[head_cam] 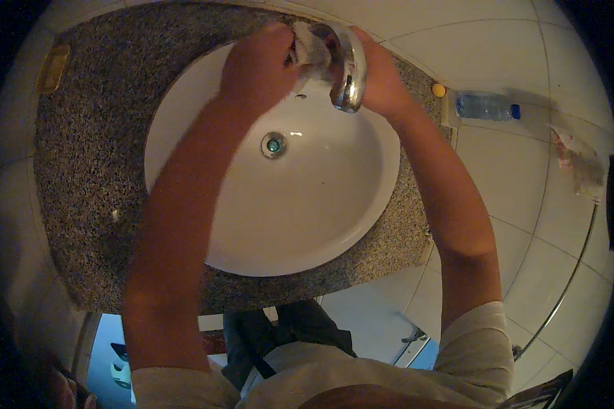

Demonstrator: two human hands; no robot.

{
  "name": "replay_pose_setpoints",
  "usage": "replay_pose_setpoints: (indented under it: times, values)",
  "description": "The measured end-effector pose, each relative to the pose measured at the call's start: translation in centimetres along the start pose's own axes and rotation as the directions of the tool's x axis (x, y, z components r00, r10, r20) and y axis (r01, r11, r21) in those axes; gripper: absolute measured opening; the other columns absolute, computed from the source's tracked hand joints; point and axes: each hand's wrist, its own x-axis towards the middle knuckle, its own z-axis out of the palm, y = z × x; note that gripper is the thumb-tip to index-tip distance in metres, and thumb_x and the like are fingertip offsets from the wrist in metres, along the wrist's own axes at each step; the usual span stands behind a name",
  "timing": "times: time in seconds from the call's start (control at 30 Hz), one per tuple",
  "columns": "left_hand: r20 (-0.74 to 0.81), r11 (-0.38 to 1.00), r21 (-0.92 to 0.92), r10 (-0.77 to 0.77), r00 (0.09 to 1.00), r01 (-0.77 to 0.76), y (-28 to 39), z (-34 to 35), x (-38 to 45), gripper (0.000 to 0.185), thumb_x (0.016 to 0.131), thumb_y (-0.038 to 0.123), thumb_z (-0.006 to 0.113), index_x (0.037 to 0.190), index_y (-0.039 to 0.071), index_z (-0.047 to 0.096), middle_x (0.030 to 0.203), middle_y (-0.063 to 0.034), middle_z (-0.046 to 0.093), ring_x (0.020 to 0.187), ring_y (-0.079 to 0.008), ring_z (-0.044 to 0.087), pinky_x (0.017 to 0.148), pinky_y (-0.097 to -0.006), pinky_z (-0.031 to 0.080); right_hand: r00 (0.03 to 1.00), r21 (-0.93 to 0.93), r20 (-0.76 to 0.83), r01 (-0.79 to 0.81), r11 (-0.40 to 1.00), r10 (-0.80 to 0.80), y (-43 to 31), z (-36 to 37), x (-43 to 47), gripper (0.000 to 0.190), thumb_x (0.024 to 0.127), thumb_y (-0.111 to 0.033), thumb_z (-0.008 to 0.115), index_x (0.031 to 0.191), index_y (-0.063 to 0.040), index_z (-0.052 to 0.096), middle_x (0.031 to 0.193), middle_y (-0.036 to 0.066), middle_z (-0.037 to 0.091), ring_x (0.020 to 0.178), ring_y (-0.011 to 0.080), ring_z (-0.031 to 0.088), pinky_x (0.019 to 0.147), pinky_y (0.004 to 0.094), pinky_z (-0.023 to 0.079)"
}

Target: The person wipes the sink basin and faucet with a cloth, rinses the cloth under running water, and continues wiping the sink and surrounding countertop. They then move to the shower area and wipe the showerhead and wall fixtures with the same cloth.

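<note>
A white oval washbasin [286, 214] lies before me, with a round drain [273, 145] in its bowl. At its far rim stands a chrome faucet [355, 66], its curved spout reaching over the basin. My left hand [261, 64] is closed around a pale, crumpled cloth [307, 48], which lies against the left side of the faucet's base. To the right of the spout, my right hand [381, 76] is close against the faucet. Its fingers are hidden behind the chrome, so their grip does not show.
Speckled granite countertop [97, 153] surrounds the basin. A yellowish soap dish [55, 69] sits at its far left. Near the right edge are a small orange ball-like object [438, 90] and a clear plastic bottle [486, 106] with a blue cap. A metal hose [568, 286] runs along the tiled wall at right.
</note>
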Motion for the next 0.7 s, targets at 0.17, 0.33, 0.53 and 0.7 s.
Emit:
replay_pose_setpoints:
  times: [0.17, 0.33, 0.53, 0.7]
  values:
    - [0.453, 0.964, -0.264, 0.119, 0.884, 0.005, -3.3, -2.6, 5.3, 0.038, 0.079, 0.016, 0.088, 0.112, 0.004, 0.076, 0.106, -0.0144, 0.079, 0.097, -0.0332, 0.075, 0.089, -0.0450, 0.060, 0.987, 0.191, -0.095, 0.147, 0.971, -0.131, -2.0, -1.2, 0.6, 0.056, 0.089, -0.023, 0.078, 0.141, -0.006, 0.064, 0.128, 0.019, 0.070, 0.119, 0.0348, 0.068, 0.105, 0.0449, 0.053]
    - [0.386, 0.993, -0.102, 0.099, 0.917, -0.064, -2.4, -2.6, 4.3, 0.033, 0.083, 0.026, 0.085, 0.110, 0.009, 0.078, 0.103, -0.0136, 0.079, 0.091, -0.0350, 0.076, 0.086, -0.0460, 0.060, 0.995, 0.567, 0.095, -0.052, 0.822, -0.002, -6.4, -6.1, 0.8, 0.060, 0.094, -0.004, 0.069, 0.151, 0.002, 0.052, 0.151, 0.021, 0.057, 0.142, 0.0369, 0.055, 0.123, 0.0431, 0.040]
    - [-0.368, 0.955, 0.060, -0.250, 0.895, 0.292, 3.9, 4.4, -1.7, 0.027, 0.084, 0.023, 0.079, 0.108, 0.013, 0.073, 0.095, -0.0117, 0.076, 0.089, -0.0404, 0.074, 0.073, -0.0552, 0.058, 0.996, 0.006, -0.084, 0.022, 1.000, -0.021, -9.9, -2.8, 0.9, 0.056, 0.092, 0.003, 0.062, 0.148, -0.004, 0.059, 0.146, 0.020, 0.064, 0.134, 0.0354, 0.063, 0.114, 0.0433, 0.049]
    - [-0.147, 0.974, -0.024, -0.225, 0.963, 0.224, 1.6, 2.3, -0.7, 0.030, 0.077, 0.021, 0.083, 0.104, 0.013, 0.075, 0.092, -0.0121, 0.076, 0.088, -0.0412, 0.074, 0.073, -0.0528, 0.059, 0.995, -0.089, -0.098, 0.013, 0.996, -0.022, -9.6, -1.6, 0.2, 0.059, 0.089, 0.007, 0.053, 0.147, -0.003, 0.057, 0.142, 0.023, 0.064, 0.132, 0.0387, 0.064, 0.111, 0.0441, 0.051]
